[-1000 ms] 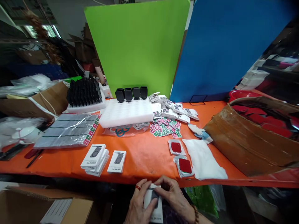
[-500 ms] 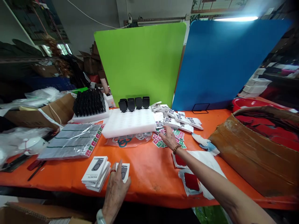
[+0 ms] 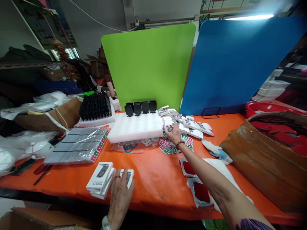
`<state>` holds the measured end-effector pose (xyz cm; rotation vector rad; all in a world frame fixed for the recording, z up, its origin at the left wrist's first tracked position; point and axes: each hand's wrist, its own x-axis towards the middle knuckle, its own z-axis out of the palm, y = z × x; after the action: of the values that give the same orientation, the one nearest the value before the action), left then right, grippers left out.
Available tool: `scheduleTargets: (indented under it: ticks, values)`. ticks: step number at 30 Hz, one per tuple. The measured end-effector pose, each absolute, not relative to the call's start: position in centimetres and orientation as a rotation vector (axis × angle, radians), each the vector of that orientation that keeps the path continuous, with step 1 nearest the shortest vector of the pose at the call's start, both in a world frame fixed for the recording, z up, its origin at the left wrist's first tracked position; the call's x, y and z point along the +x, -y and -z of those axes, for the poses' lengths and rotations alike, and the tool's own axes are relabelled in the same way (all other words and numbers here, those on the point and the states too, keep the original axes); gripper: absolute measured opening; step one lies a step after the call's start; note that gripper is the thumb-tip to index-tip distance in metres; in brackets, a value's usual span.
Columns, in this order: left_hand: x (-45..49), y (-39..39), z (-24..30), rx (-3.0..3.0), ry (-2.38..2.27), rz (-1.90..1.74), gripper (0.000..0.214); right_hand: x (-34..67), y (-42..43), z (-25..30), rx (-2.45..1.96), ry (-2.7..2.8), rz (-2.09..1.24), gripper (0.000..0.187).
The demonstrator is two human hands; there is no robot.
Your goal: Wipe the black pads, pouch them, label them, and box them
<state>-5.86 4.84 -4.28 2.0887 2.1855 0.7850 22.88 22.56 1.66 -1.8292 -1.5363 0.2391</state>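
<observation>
My left hand [image 3: 121, 195] lies flat, fingers stretched out, on a small white box with a dark device printed on it [image 3: 129, 176] near the table's front edge. A stack of the same white boxes [image 3: 100, 179] sits just to its left. My right arm reaches far across the orange table [image 3: 148, 172]; my right hand [image 3: 174, 134] is on a folded white leaflet [image 3: 168, 124] at the edge of a leaflet pile [image 3: 192, 125], fingers closing on it. Pink and green stickers [image 3: 168, 147] lie under the wrist.
A white foam tray [image 3: 135, 127] carries black holders [image 3: 140, 107] at its back row. A second tray of black parts [image 3: 96, 107], a bagged grey sheet stack [image 3: 76, 144], red pads in plastic [image 3: 200, 191], a cardboard box of red items [image 3: 268, 153], green and blue boards behind.
Both hands left the box held below the table edge. The left hand set it down by the stack; the right hand stretched out past the stickers to the leaflets.
</observation>
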Motion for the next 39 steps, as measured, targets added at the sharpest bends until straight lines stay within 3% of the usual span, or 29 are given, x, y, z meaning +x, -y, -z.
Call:
scheduleTargets:
  ticks: [4, 9, 12, 16, 20, 22, 30, 39]
  values:
    - [-3.2, -4.1, 2.5, 1.861, -1.836, -1.085, 0.055, 22.1, -15.0, -1.7, -1.668, 1.480, -0.329, 0.046]
    - [1.7, -2.4, 1.1, 1.199, -1.304, -1.107, 0.063, 17.8, -1.9, -1.3, -1.325, 1.461, -0.911, 0.051]
    - [3.5, -1.0, 0.7, 0.823, -1.148, -1.071, 0.066, 17.3, 1.6, -1.5, -1.203, 1.608, -1.228, 0.050]
    - [3.1, 0.5, 0.1, 0.507, -1.051, -0.917, 0.072, 21.9, -1.0, -0.9, -1.217, 1.873, -1.378, 0.028]
    - [1.6, 1.4, 0.0, 0.407, -1.112, -0.795, 0.072, 28.3, -6.5, 0.5, -1.647, 2.050, -0.811, 0.032]
    - [1.2, 1.8, 0.2, 0.393, -1.100, -0.769, 0.070, 30.5, -8.7, 1.2, -1.780, 2.144, -0.717, 0.042]
    - [1.2, 2.8, 1.7, 0.314, -0.876, -0.711, 0.068, 32.3, -12.2, 2.3, -1.847, 2.167, -0.933, 0.052]
    - [0.6, 3.4, 2.5, 0.402, -0.860, -0.760, 0.042, 32.9, -11.3, 1.9, -1.655, 1.946, -1.197, 0.031]
